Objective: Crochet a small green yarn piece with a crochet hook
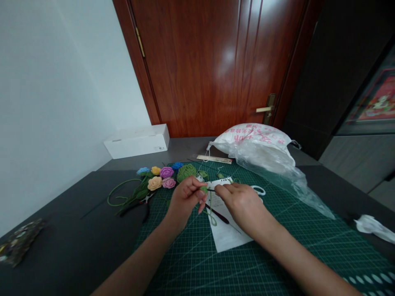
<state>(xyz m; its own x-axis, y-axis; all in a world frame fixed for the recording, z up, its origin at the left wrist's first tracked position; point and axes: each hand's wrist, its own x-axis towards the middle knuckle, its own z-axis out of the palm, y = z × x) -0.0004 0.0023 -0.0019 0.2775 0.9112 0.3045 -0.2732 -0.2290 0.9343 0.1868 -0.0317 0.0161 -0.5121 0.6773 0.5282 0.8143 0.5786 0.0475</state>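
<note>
Over the middle of the green cutting mat (197, 263), the left hand (185, 199) has its fingers (197, 190) pinched firmly on a small green crocheted piece (203, 189), and the right hand (242, 203) closes its fingertips (222, 189) on a thin dark wire (211, 190) right against it. Both hands are raised off the mat, apparently to keep that join in close view. Just below, one crochet hook (217, 214) lies on a white paper sheet (228, 240), with white-handled scissors (258, 190) to the right. Off left, six crocheted roses (166, 172) sit grouped beside one green yarn ball (186, 172) and one pair of pliers (145, 204), well out of the working space. Far right, a plastic bag (253, 142) slumps against the door (197, 61).
</note>
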